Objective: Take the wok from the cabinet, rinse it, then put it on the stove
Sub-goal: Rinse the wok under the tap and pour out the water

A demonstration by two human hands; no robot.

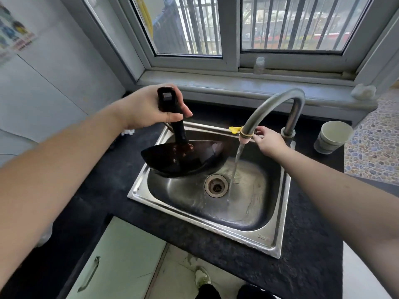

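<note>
Over the sink (138,192), rinse step: my left hand (149,105) grips the wok (183,157) handle, bowl tilted at the basin's far left, clear of the stream; right hand (269,143) fingers pinch the tap (269,108) spout; next, I judge, swing wok under water.

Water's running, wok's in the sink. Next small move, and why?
Probably swing the wok right, under the stream. The left hand holds it by the handle, tilted at the sink's left side, while the water falls past its rim toward the drain.
</note>
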